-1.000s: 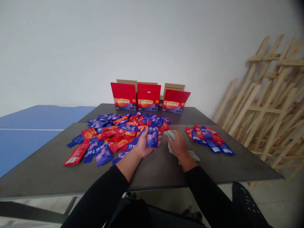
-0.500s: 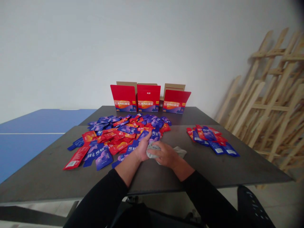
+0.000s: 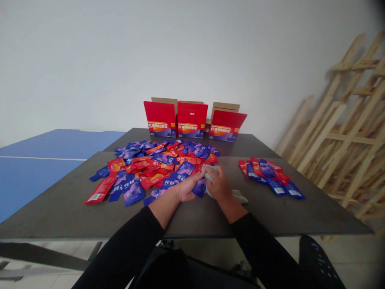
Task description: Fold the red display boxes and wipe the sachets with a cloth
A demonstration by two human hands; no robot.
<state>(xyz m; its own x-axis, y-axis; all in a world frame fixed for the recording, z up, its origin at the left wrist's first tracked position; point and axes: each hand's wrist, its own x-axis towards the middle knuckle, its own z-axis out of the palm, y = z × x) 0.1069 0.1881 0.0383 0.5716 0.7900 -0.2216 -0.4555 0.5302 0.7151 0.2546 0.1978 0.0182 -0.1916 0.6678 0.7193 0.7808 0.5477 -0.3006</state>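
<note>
The light is soft and a bit dim. The wall [image 3: 192,52] is pale, and it gets greyer far to the right of the hands [image 3: 221,186]. The top corner on that side goes dark. I can't see a lamp. Soft shadows sit behind the wood frames [image 3: 345,132], and it is very dark under the bench [image 3: 270,212]. There is no bright glare. The hands and the cloth [image 3: 211,172] look a little fuzzy. The packets [image 3: 134,190] near them have clear colors, but their tiny words are blurry. Far right of the hands, the wood looks smeary. The bench looks stretched wide at its near corners.
</note>
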